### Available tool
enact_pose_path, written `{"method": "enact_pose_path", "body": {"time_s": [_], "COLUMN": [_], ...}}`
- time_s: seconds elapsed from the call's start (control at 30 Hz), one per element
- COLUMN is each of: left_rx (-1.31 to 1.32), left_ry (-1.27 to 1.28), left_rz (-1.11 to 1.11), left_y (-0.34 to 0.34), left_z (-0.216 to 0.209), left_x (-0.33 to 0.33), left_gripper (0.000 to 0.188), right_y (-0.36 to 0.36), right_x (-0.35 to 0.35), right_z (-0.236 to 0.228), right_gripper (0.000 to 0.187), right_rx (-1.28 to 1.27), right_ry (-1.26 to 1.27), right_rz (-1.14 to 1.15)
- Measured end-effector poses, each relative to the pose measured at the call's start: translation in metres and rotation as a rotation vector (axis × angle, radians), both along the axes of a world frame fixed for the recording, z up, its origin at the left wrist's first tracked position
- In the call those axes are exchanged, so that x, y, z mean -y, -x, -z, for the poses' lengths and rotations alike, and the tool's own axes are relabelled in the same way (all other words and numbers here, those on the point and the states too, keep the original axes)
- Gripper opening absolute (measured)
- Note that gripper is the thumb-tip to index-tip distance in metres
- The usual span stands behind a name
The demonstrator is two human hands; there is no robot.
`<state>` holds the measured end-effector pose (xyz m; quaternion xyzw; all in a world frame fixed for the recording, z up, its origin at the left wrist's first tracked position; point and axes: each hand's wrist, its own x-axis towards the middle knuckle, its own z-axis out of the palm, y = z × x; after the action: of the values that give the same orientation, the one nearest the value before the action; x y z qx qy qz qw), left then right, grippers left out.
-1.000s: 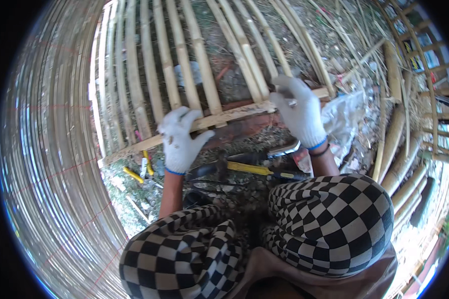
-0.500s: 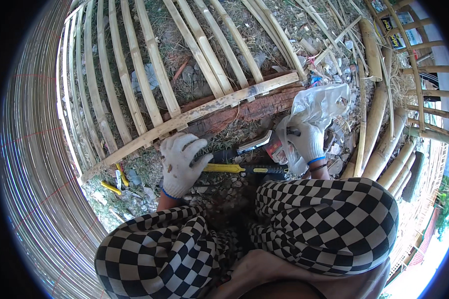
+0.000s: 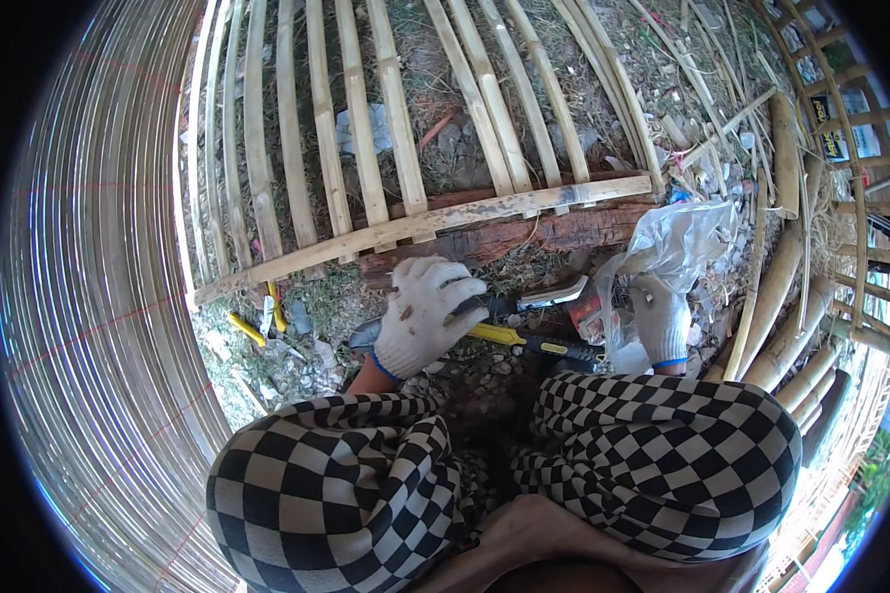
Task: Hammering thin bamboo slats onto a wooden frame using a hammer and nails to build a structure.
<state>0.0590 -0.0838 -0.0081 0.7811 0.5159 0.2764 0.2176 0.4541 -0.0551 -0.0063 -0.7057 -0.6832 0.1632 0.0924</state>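
Left hand (image 3: 425, 314) hovers, right hand (image 3: 661, 318) touches clear bag (image 3: 690, 235) (long axis forward-right).

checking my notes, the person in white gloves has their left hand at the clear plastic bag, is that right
Not the left hand: the head view shows the right hand at the clear plastic bag. The white gloves are as you say.

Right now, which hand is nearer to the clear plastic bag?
Right. The right hand is at the near edge of the clear plastic bag; the left hand is off to its left, near the yellow-and-black tool.
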Motion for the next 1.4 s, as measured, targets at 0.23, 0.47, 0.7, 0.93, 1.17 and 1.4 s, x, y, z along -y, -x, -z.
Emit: {"method": "enact_pose_path", "body": {"time_s": [0.23, 0.47, 0.7, 0.93, 1.17, 1.4], "left_rx": [0.125, 0.481, 0.541, 0.524, 0.680, 0.585], "left_ry": [0.104, 0.375, 0.301, 0.340, 0.587, 0.575], "left_rz": [0.017, 0.019, -0.031, -0.152, -0.267, -0.229], "left_y": [-0.018, -0.061, -0.073, -0.049, -0.046, -0.036], "left_z": [-0.003, -0.021, -0.033, -0.043, -0.024, -0.007], "left_x": [0.006, -0.004, -0.015, -0.015, -0.010, -0.022], "left_gripper": [0.034, 0.043, 0.035, 0.027, 0.036, 0.034], "right_y": [-0.015, 0.008, 0.113, 0.145, 0.155, 0.159], "right_x": [0.009, 0.003, -0.024, -0.033, -0.036, -0.042], "right_z": [-0.030, -0.084, -0.092, -0.075, -0.060, -0.032], "right_gripper": [0.017, 0.012, 0.017, 0.020, 0.024, 0.024], "right_rx": [0.123, -0.289, -0.678, -0.620, -0.646, -0.729], "right_ry": [0.112, 0.210, 0.511, 0.373, 0.385, 0.412], "right_rz": [0.071, 0.195, 0.057, -0.202, -0.228, -0.196]}}
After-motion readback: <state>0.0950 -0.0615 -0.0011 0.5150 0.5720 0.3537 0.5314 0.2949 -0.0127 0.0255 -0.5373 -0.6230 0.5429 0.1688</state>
